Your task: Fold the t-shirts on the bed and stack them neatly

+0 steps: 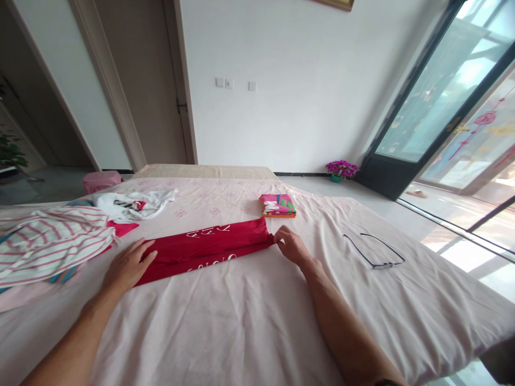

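A red garment with white lettering (209, 247) lies folded into a long strip on the pale pink bedsheet (241, 332). Flat on its left end, with fingers stretched out, rests my left hand (126, 265). At the other end, my right hand (292, 244) pinches the edge of the red cloth between thumb and fingers. Just beyond that end sits a small folded stack of pink and orange cloth (277, 205) with white and green print.
Crumpled clothes lie at the left: a striped garment (60, 241) and a white shirt (137, 203). Eyeglasses (378, 262) rest at the right. Past the bed are a pink stool (102, 180), purple flowers (341, 169) and a glass door (426, 102).
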A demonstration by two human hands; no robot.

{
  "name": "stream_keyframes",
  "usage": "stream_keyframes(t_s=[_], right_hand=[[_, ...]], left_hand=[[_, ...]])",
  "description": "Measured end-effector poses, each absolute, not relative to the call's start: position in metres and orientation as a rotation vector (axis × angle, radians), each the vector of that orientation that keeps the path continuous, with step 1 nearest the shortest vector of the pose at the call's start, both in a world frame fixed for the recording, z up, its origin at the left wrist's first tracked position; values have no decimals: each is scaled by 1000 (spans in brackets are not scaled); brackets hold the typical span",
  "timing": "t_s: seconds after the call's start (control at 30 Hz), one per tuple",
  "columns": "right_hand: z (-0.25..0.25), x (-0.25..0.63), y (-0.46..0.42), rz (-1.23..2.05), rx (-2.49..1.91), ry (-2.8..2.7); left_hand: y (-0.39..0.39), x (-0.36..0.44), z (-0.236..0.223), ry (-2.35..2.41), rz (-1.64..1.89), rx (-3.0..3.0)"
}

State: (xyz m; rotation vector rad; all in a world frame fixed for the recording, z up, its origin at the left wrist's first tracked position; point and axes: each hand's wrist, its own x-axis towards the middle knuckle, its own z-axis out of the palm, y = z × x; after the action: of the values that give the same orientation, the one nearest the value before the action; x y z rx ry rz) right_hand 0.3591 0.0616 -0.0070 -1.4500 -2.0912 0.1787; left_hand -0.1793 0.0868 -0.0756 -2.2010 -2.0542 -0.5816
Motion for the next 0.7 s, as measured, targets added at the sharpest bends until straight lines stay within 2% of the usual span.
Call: stream_keyframes(t_s=[0.17,0.37,0.7], right_hand=[[-13,369,63,110,-1617,-2147],[-4,361,60,-52,-1782,-1792],[-6,315,60,158,-1983,-1761]], left_hand=[[84,-176,-74,-1984,-606,-2181],[75,-169,-67,-1829,-717,-2076],[61,-145,-48,-1612,-914,-2184]])
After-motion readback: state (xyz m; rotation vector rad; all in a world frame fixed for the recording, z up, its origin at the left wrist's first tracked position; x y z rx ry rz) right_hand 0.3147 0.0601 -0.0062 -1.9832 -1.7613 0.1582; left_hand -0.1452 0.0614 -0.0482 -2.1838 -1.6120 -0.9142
